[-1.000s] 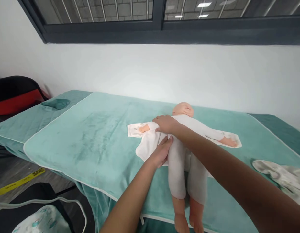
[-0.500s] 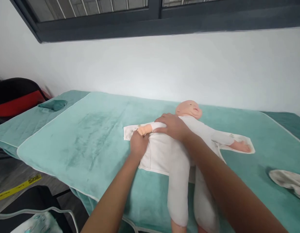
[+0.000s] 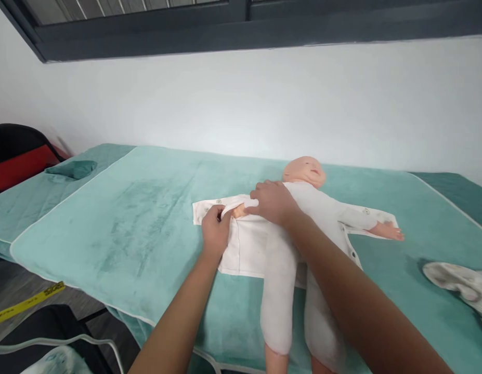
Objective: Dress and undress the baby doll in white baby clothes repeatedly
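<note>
A baby doll [image 3: 282, 291] with white cloth on its torso, arms and legs lies on its back, its bald head [image 3: 303, 170] toward the wall. Beneath it a white baby shirt [image 3: 248, 252] is spread open, sleeves out to both sides. My left hand [image 3: 215, 231] pinches the shirt's fabric at the left sleeve, beside the doll's hand [image 3: 238, 210], which the cloth partly covers. My right hand [image 3: 275, 202] is closed around the doll's arm on that side, hiding much of it. The doll's other arm [image 3: 361, 221] rests stretched out over the right sleeve.
A padded bed with a teal cover [image 3: 147, 208] stands against the white wall [image 3: 225, 104]. A crumpled pale cloth [image 3: 455, 280] lies at right. A black and red chair [image 3: 22, 156] stands beyond the left end. A grey cable [image 3: 65, 341] runs at lower left.
My left hand has brought the sleeve fabric up over part of the doll's hand, which was bare before. My right hand stays at the doll's arm. The view has shifted slightly.
</note>
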The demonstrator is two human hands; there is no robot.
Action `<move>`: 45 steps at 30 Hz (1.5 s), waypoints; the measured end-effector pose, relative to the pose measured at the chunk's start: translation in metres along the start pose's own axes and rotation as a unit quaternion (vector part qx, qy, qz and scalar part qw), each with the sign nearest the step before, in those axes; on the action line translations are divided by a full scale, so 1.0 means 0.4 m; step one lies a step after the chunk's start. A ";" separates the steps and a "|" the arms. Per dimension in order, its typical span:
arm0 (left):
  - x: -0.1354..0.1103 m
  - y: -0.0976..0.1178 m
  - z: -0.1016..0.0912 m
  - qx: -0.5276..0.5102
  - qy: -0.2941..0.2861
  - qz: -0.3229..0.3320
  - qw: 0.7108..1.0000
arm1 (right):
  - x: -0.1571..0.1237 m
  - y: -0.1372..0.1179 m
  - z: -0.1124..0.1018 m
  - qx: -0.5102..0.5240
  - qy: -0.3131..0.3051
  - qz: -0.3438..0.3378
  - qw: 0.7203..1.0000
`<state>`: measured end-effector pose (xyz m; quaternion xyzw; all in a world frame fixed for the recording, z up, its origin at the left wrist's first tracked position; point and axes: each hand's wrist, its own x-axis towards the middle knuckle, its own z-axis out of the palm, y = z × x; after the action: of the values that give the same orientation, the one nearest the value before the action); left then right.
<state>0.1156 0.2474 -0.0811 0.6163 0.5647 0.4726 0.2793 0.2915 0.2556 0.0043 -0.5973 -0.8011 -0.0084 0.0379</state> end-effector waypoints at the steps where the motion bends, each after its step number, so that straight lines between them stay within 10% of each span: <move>1: -0.005 0.002 0.003 0.037 -0.024 0.036 0.998 | 0.007 -0.010 0.005 -0.011 0.003 -0.005 1.000; 7: -0.015 0.011 0.003 0.134 -0.087 0.103 0.982 | -0.034 0.005 -0.018 0.100 0.133 0.025 0.986; 10: -0.013 0.016 -0.001 0.152 -0.077 0.079 0.982 | -0.139 0.100 -0.033 0.126 0.252 0.273 0.920; 14: -0.015 0.022 0.000 0.171 -0.074 0.070 0.980 | -0.260 0.224 0.001 0.110 0.129 0.472 0.865; 24: 0.042 0.105 0.040 0.207 -0.087 0.040 0.974 | -0.288 0.227 0.029 0.203 0.168 0.432 0.863; 35: 0.069 0.130 0.082 0.151 -0.088 0.021 0.984 | -0.281 0.170 0.055 0.578 0.185 0.290 0.740; 45: 0.058 0.198 0.040 0.029 -0.144 0.056 0.988 | -0.285 0.168 0.049 0.511 0.145 0.274 0.802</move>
<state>0.1622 0.2563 -0.0118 0.7164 0.4965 0.3770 0.3132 0.3874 0.1669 -0.0255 -0.6780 -0.4774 0.3263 0.4537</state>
